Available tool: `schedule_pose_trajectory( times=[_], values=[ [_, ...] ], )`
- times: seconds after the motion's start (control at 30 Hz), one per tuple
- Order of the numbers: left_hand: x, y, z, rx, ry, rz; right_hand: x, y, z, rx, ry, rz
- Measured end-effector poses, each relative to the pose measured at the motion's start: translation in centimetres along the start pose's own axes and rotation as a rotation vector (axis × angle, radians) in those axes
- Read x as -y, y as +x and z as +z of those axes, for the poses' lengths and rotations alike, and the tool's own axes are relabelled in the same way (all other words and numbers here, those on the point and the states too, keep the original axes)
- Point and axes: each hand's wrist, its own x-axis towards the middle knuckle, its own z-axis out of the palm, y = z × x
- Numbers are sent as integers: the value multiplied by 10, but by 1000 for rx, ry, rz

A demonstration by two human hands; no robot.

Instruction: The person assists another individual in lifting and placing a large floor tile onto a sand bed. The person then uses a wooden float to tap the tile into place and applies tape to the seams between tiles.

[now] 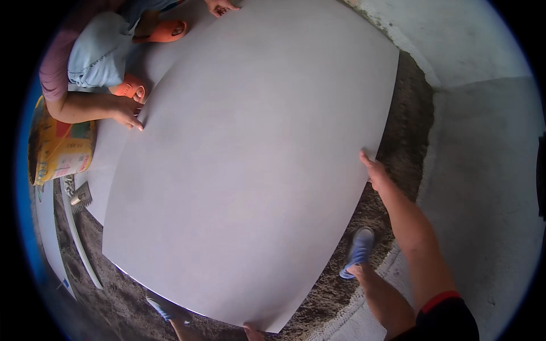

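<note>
A very large, smooth light-grey tile (256, 170) fills the middle of the head view. My right hand (373, 169) grips its right edge, thumb on top and the other fingers hidden beneath. At the near edge, close to the right-hand corner, my left hand (253, 332) shows only in part; it holds the tile there, its remaining fingers out of sight. A co-worker squats at the upper left, one hand (128, 112) at the tile's left edge and the other hand (222, 7) by its far edge.
Rough dark mortar (406, 108) borders the tile on the right, beside a pale wall (483, 148). At the left stand a yellow bucket (65, 142) and a notched trowel (81, 197). A long pale strip (77, 236) lies nearby. My feet are near the tile's edges.
</note>
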Motion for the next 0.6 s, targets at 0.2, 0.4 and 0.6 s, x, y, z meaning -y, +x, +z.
schedule_pose_trajectory(
  times=[0.2,0.4,0.6],
  values=[
    [-1,2,-3,25,-20,-50,3,-3,-4,0,-123,19],
    [16,6,-17,52,-106,-9,30,-43,30,104,-137,56],
    [-25,-39,39,-47,-63,-65,32,-39,1,59,-152,93]
  ],
)
